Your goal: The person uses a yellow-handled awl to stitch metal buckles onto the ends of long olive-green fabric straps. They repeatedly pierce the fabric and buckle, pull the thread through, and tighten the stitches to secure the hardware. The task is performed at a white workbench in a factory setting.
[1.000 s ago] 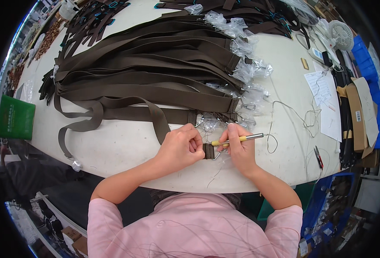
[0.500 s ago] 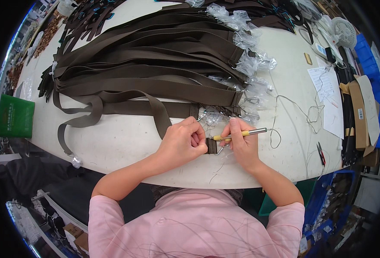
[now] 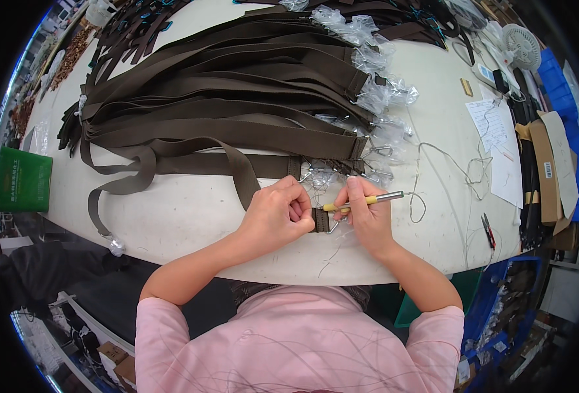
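My left hand [image 3: 275,211] is closed in a pinch at the end of a dark brown webbing strap [image 3: 242,173]. The stitched strap end [image 3: 321,221] shows just past its fingertips, with a wire-like metal hook [image 3: 334,226] attached. In my right hand [image 3: 366,219] is a pen-shaped tool [image 3: 386,196] with a silver barrel and a yellow grip, its tip close to the stitching and my left fingertips. Whether the tip touches the strap I cannot tell. Loose dark threads [image 3: 317,187] lie just beyond both hands.
A large bundle of brown straps [image 3: 230,92] covers the far table, plastic-wrapped hardware [image 3: 374,92] along its right ends. At right are a thin cord [image 3: 446,152], papers [image 3: 499,137], red-handled snips [image 3: 488,232], a white fan [image 3: 522,47] and a cardboard box [image 3: 546,173]. A green container [image 3: 24,178] stands left.
Both hands stay almost in place. The pen-shaped tool has shifted very slightly to the left, and the whole view has moved a little.
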`<action>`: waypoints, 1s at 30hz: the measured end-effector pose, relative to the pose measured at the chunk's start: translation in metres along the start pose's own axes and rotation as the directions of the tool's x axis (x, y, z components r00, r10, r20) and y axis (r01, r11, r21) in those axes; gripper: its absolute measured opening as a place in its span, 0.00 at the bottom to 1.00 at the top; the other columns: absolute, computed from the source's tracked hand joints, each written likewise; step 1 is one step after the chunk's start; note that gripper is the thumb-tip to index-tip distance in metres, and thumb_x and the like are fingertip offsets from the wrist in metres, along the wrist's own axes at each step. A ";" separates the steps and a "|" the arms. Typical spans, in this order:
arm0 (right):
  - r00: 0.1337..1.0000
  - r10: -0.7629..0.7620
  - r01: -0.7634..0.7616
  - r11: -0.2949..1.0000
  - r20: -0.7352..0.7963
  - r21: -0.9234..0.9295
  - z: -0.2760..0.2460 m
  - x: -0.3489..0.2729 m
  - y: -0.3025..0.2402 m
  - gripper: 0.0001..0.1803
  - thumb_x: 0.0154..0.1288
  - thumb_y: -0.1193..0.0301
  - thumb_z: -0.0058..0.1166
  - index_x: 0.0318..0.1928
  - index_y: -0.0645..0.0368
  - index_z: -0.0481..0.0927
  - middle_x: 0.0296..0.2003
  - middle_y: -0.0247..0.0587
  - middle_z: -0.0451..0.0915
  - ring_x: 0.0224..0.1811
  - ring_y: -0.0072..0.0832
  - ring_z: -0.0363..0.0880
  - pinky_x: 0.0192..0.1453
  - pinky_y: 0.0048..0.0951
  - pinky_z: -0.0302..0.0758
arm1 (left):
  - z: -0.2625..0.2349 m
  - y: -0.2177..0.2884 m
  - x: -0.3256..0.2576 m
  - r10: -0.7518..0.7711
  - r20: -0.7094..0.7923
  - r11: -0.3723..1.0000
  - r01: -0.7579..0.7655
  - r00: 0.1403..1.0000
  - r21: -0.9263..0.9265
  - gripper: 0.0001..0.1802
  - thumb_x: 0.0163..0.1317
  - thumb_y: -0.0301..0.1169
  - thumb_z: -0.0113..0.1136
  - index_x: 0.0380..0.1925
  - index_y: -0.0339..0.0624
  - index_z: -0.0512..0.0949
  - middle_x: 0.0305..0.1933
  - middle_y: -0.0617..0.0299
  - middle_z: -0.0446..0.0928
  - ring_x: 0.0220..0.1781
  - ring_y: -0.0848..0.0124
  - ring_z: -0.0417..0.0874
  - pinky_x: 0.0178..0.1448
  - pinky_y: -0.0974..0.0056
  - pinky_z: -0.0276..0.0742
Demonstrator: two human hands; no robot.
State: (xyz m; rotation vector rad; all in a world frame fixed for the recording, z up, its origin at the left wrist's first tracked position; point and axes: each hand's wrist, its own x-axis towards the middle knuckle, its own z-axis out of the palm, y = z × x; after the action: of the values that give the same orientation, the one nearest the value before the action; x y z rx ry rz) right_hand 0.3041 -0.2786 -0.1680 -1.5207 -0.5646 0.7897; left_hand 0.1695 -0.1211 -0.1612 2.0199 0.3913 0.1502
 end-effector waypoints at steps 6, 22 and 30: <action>0.999 -0.016 0.018 0.998 -0.035 0.062 0.001 0.000 -0.001 0.24 0.84 0.60 0.45 0.31 0.64 0.78 0.26 0.35 0.78 0.24 0.18 0.79 0.27 0.21 0.75 | -0.003 -0.002 0.001 -0.025 -0.020 0.995 0.023 0.999 -0.102 0.05 0.52 0.22 0.67 0.29 0.34 0.80 0.32 0.60 0.78 0.32 0.73 0.85 0.40 0.68 0.83; 0.784 -0.607 0.611 0.714 0.131 -0.342 -0.012 -0.010 -0.007 0.12 0.78 0.77 0.49 0.57 0.63 0.78 0.42 0.50 0.85 0.43 0.37 0.88 0.48 0.31 0.82 | -0.014 -0.007 -0.035 0.562 0.055 0.668 -0.491 0.826 0.559 0.12 0.57 0.24 0.65 0.43 0.43 0.83 0.44 0.65 0.83 0.47 0.66 0.82 0.64 0.58 0.75; 0.781 -0.524 0.624 0.645 0.339 -0.441 -0.021 -0.036 -0.014 0.22 0.56 0.72 0.75 0.49 0.60 0.80 0.44 0.47 0.84 0.46 0.42 0.85 0.53 0.35 0.80 | -0.030 0.014 -0.034 0.571 -0.101 0.768 -0.486 0.815 0.417 0.17 0.57 0.22 0.67 0.48 0.45 0.85 0.44 0.63 0.86 0.38 0.64 0.84 0.44 0.60 0.77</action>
State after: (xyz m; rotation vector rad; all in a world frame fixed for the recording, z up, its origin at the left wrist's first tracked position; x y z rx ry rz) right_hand 0.2983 -0.3179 -0.1489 -1.6187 -1.4324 0.2574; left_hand 0.1325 -0.1133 -0.1325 2.4639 -0.0450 0.7129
